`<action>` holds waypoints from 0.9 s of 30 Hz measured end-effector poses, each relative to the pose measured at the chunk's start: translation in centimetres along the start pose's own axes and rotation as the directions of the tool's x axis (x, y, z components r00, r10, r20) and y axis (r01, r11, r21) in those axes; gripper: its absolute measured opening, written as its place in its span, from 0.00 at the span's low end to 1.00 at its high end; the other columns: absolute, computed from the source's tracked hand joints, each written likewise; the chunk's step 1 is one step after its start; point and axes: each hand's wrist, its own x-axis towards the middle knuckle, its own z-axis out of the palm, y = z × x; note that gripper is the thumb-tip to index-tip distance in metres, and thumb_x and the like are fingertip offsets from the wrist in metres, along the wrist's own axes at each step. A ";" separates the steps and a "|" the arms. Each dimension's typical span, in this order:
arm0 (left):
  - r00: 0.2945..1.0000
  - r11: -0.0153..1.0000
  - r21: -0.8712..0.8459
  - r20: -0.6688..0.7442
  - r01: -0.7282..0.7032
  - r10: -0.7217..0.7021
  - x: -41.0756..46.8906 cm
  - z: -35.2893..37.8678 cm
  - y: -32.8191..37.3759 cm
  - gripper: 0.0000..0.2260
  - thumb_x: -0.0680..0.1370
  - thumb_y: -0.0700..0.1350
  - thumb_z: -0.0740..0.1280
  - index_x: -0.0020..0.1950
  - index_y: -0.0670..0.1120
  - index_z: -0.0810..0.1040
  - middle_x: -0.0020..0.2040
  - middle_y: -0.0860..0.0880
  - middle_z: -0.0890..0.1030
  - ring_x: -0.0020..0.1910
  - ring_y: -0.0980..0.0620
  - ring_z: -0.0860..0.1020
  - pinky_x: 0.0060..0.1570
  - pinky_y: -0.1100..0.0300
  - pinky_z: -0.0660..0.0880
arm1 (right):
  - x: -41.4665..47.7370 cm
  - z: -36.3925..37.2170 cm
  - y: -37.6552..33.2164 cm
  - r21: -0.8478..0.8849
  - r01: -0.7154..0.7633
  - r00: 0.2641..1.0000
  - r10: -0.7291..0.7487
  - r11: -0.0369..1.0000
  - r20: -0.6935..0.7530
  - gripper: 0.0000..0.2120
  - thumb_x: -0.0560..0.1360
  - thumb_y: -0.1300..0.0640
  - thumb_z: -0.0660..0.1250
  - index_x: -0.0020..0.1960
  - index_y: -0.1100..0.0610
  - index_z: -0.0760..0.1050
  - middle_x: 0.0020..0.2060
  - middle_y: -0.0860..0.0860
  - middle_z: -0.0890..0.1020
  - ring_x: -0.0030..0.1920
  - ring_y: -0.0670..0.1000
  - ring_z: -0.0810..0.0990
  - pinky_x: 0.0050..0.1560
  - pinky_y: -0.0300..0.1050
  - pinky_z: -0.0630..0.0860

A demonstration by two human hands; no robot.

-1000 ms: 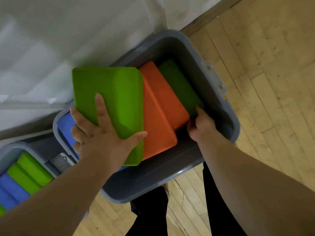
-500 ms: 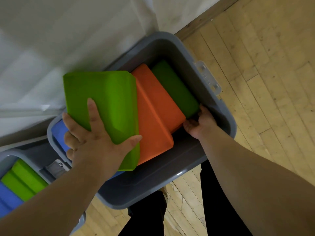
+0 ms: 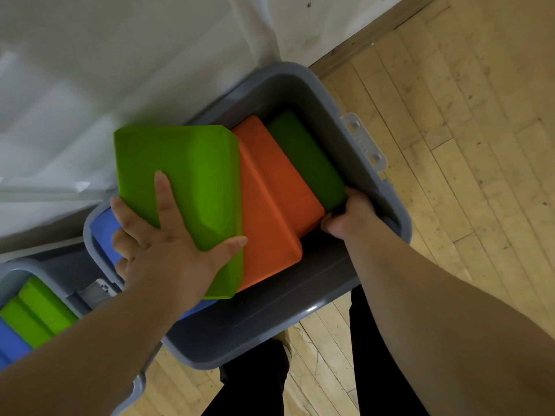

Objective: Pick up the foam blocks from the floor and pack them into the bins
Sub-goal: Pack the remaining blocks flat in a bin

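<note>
Grey plastic formed the bin [image 3: 330, 94], which stood on the wooden floor [image 3: 450, 151] close to a white wall [image 3: 120, 55]. The left hand [image 3: 162, 247] held a bright green block [image 3: 186, 175] over the left part of this bin. The index finger and the thumb lay spread on the block's upper face, and the other fingers were curled round its left edge. The block was tilted, and its right edge covered a part of the orange foam [image 3: 270, 226] that lay inside the bin. Whether this orange foam was one block or two, I could not tell. Just to the right of it, along the far side wall, lay a dark green block [image 3: 306, 157]. The right hand [image 3: 351, 217] was down inside the bin at the near end of the dark green block, knuckles up and fingers bent downward. The fingertips were hidden, so I could not tell if it gripped the block or only touched it. A blue block [image 3: 105, 226] showed under the left hand, at the left wall of the bin. At the left edge of the view stood a second bin [image 3: 18, 265] — it contained light green blocks [image 3: 39, 310] and some blue foam [image 3: 12, 346], packed side by side. A pale latch [image 3: 363, 139] sat on the right rim of the first bin, and dark trousers [image 3: 255, 385] were visible below it.
</note>
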 end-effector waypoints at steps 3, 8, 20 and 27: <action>1.000 1.000 -0.008 0.017 0.000 0.000 -0.1 -0.3 0.0 0.61 0.52 0.83 0.56 0.69 0.67 0.18 0.78 0.40 0.28 0.76 0.30 0.51 0.69 0.32 0.61 | -1.4 0.6 0.3 -0.013 0.013 1.000 -0.013 1.000 -0.003 0.06 0.81 0.53 0.66 0.54 0.50 0.80 0.47 0.48 0.86 0.44 0.49 0.84 0.36 0.39 0.77; 1.000 1.000 0.002 0.021 -0.019 0.019 -0.2 0.0 -0.1 0.61 0.52 0.84 0.55 0.69 0.66 0.17 0.78 0.40 0.28 0.76 0.29 0.51 0.69 0.32 0.61 | -0.3 -0.2 0.7 -0.103 0.032 0.997 -0.040 0.994 -0.073 0.16 0.75 0.41 0.71 0.59 0.48 0.81 0.52 0.49 0.86 0.51 0.51 0.85 0.55 0.47 0.80; 0.999 0.999 -0.013 -0.034 -0.037 0.037 0.0 0.7 -0.1 0.60 0.53 0.84 0.56 0.70 0.67 0.19 0.79 0.40 0.29 0.76 0.27 0.51 0.69 0.30 0.59 | 0.4 -1.1 0.4 -0.120 0.008 1.000 -0.007 0.993 0.006 0.18 0.77 0.42 0.65 0.62 0.48 0.80 0.57 0.48 0.84 0.51 0.48 0.80 0.48 0.42 0.73; 0.998 0.999 0.018 -0.054 -0.028 0.029 0.0 0.9 -0.1 0.61 0.53 0.84 0.55 0.72 0.65 0.20 0.79 0.39 0.30 0.76 0.28 0.52 0.67 0.30 0.62 | -4.2 -0.7 0.4 -0.028 0.013 0.999 -0.014 1.000 -0.036 0.14 0.77 0.44 0.67 0.59 0.49 0.78 0.54 0.49 0.81 0.51 0.51 0.77 0.46 0.49 0.72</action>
